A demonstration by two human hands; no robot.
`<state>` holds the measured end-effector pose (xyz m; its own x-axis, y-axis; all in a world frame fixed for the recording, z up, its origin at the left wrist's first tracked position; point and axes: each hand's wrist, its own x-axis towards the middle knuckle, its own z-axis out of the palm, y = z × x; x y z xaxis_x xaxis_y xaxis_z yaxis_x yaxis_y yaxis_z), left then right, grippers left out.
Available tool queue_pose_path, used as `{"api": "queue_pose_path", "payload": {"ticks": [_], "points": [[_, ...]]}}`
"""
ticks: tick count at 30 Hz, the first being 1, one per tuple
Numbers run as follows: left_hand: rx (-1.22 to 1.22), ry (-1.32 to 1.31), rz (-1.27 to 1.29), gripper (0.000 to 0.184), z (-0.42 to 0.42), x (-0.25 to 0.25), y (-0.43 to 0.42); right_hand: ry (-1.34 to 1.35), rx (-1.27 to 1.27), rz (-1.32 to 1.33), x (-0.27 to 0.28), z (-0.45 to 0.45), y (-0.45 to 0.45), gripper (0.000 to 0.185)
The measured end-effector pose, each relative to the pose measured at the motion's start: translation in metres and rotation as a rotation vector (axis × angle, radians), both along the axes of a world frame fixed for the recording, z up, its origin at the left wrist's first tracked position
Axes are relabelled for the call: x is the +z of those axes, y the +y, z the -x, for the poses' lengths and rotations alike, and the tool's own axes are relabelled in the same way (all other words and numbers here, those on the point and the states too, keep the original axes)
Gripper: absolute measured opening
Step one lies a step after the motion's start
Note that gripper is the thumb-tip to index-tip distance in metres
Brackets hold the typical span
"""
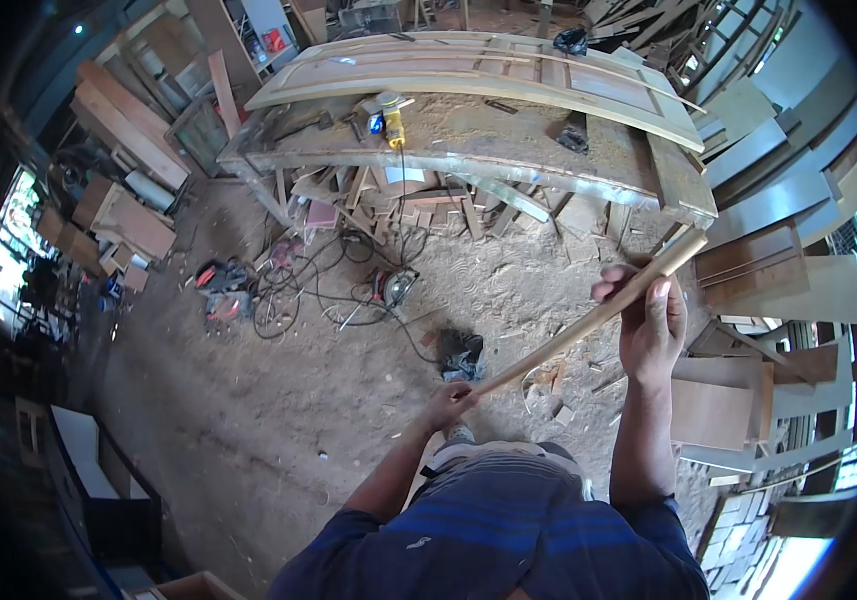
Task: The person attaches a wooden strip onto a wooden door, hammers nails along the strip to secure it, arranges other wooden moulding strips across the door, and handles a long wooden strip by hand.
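A long, narrow wooden strip (579, 327) runs slantwise in front of my body, its far end raised to the right. My left hand (451, 405) is closed around its lower end near my waist. Higher up, my right hand (652, 325) grips the strip with the thumb laid along it; some of its fingers are hidden behind the wood. Beyond the strip stands a workbench (449, 165) with a panelled wooden door (429, 70) lying on it. A yellow power tool (392, 122) rests on the bench, its cord hanging over the front edge.
A circular saw (395, 288), tangled cords (294, 290) and a red and black tool (226, 285) lie on the dusty floor. Near my feet is a dark bag (461, 353). Boards (729, 400) lean along the right side. Wood offcuts (439, 205) are heaped under the bench.
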<state>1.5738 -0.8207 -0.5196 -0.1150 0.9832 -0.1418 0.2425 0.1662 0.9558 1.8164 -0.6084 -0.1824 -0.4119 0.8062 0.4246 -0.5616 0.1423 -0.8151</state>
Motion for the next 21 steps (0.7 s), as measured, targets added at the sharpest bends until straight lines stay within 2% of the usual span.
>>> {"api": "queue_pose_path", "payload": {"ticks": [5,6,10,13,14,15,16,17,20,21], "points": [[0.067,-0.219,0.002,0.035,-0.011,0.011,0.044,-0.214,-0.144,-0.094,0.011,0.018,0.006,0.058],[0.048,-0.195,0.006,0.034,-0.012,0.018,0.057,-0.274,-0.162,-0.118,0.008,0.018,0.009,0.060],[-0.002,-0.187,-0.029,0.030,-0.026,0.045,0.111,-0.363,-0.064,-0.025,-0.025,0.013,0.027,0.069],[-0.035,-0.218,-0.063,0.025,-0.050,0.065,0.155,-0.524,-0.068,-0.024,-0.045,0.006,0.051,0.064],[-0.048,-0.222,-0.070,0.022,-0.058,0.073,0.171,-0.528,-0.070,-0.013,-0.051,0.001,0.062,0.061],[-0.045,-0.207,-0.039,0.030,-0.066,0.090,0.187,-0.530,-0.072,-0.003,-0.058,-0.005,0.074,0.057],[-0.040,-0.201,-0.061,0.030,-0.073,0.090,0.205,-0.532,-0.075,0.005,-0.064,-0.012,0.088,0.054],[-0.038,-0.196,-0.086,0.031,-0.082,0.090,0.224,-0.497,-0.102,0.067,-0.070,-0.018,0.101,0.043],[-0.072,-0.062,-0.208,0.030,-0.117,0.101,0.288,-0.528,-0.102,0.053,-0.081,-0.058,0.155,0.043],[-0.058,-0.064,-0.209,0.029,-0.131,0.103,0.311,-0.529,-0.097,0.036,-0.077,-0.073,0.173,0.038]]}}
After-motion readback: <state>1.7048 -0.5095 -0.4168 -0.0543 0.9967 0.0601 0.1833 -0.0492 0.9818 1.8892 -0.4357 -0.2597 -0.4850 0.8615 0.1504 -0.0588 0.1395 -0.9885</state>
